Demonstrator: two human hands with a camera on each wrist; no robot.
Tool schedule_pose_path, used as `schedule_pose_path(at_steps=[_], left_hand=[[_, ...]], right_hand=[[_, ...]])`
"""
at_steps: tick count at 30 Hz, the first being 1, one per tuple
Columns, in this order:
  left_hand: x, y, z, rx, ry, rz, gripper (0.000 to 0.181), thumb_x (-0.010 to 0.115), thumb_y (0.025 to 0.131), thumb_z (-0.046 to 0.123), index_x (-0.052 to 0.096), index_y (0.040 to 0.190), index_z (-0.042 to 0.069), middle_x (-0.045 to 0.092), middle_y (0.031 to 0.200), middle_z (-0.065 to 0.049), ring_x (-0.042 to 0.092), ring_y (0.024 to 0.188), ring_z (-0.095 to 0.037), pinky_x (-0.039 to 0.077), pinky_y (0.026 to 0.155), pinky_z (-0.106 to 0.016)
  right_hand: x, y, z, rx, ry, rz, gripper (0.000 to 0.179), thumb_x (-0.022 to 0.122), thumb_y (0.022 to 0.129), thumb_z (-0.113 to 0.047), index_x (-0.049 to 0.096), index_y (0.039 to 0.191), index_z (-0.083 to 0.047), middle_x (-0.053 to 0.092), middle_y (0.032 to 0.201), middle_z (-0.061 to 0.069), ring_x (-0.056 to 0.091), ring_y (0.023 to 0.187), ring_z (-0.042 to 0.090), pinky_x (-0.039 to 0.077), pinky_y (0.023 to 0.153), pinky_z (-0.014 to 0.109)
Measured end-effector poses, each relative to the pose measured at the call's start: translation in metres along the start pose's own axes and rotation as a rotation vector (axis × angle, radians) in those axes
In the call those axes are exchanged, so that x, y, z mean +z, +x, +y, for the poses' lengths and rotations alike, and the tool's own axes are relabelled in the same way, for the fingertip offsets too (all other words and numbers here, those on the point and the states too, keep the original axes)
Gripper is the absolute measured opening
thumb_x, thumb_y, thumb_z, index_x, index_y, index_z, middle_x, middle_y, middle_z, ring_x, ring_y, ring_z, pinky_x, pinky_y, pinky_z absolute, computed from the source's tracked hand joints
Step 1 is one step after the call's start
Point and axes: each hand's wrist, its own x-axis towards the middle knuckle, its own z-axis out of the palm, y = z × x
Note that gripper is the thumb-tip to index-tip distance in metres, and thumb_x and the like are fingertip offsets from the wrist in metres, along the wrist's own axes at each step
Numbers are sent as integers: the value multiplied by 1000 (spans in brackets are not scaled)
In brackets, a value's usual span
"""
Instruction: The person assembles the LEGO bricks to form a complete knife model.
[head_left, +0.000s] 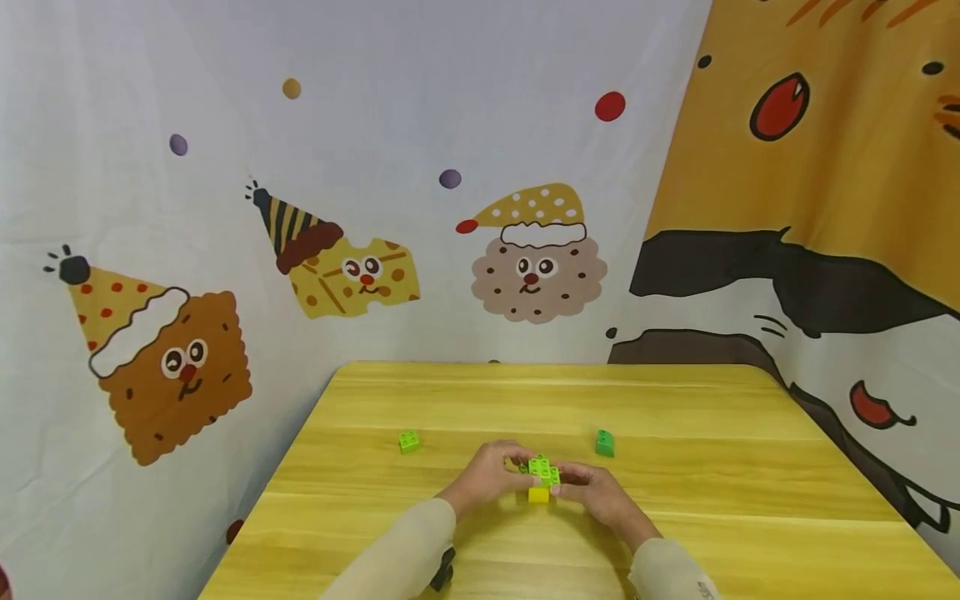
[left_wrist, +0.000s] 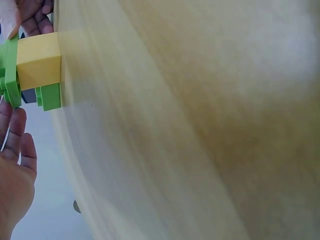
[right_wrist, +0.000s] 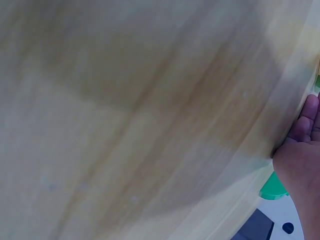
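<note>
A small stack of toy building bricks stands on the table between both hands. Light green bricks (head_left: 538,468) form its top, over a yellow brick (head_left: 538,495). From the left, my left hand (head_left: 491,475) grips the stack between thumb and fingers. My right hand (head_left: 600,490) pinches the light green part at its right side. In the left wrist view, the yellow brick (left_wrist: 39,62) shows its plain faces, with a green brick (left_wrist: 50,96) beside it. The right wrist view catches my right hand (right_wrist: 302,160) at the edge, with most of the stack out of frame.
A loose light green brick (head_left: 408,442) lies on the wooden table (head_left: 465,400), left of the hands. Another, darker green brick (head_left: 605,443), sits behind the right hand. A printed cloth (head_left: 390,100) hangs behind the table. Something black (head_left: 444,571) shows beside the left sleeve.
</note>
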Motion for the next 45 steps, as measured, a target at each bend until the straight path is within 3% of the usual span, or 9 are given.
schedule_pose_path(at_steps=[9, 17, 29, 36, 45], left_hand=[[-7, -3, -2, -56, -70, -11, 52, 81, 84, 38, 65, 129, 18, 64, 111, 6, 56, 107, -23, 48, 83, -36], [-39, -6, -9, -84, -91, 75, 49, 77, 88, 36, 64, 131, 16, 62, 123, -12, 51, 117, -34, 45, 90, -47], [-82, -10, -24, -125, -74, 228, 48, 76, 89, 36, 64, 132, 17, 60, 125, -13, 51, 119, -35, 45, 93, -50], [-100, -11, -33, -179, -86, 309, 44, 75, 91, 29, 64, 131, 15, 60, 126, -12, 51, 117, -30, 46, 92, -49], [-122, -18, -40, -218, -92, 390, 48, 76, 89, 32, 63, 132, 16, 61, 124, -6, 51, 116, -26, 47, 91, -46]], right_hand=[[0, 0, 0, 11, 20, 9, 54, 78, 87, -30, 63, 131, -3, 65, 122, 12, 59, 112, 29, 45, 97, 53], [0, 1, -2, -5, 22, 17, 52, 79, 86, -26, 64, 129, -2, 66, 122, 14, 60, 111, 29, 45, 97, 51], [0, -3, -3, -17, 43, -6, 53, 78, 87, -27, 63, 130, 0, 65, 122, 13, 60, 111, 29, 45, 97, 51], [1, -1, 0, -28, 25, 25, 49, 79, 86, -22, 65, 127, 1, 66, 119, 13, 60, 109, 28, 46, 96, 50], [1, -2, -1, 2, 24, 21, 52, 79, 86, -25, 64, 129, -1, 65, 122, 14, 59, 112, 30, 45, 98, 52]])
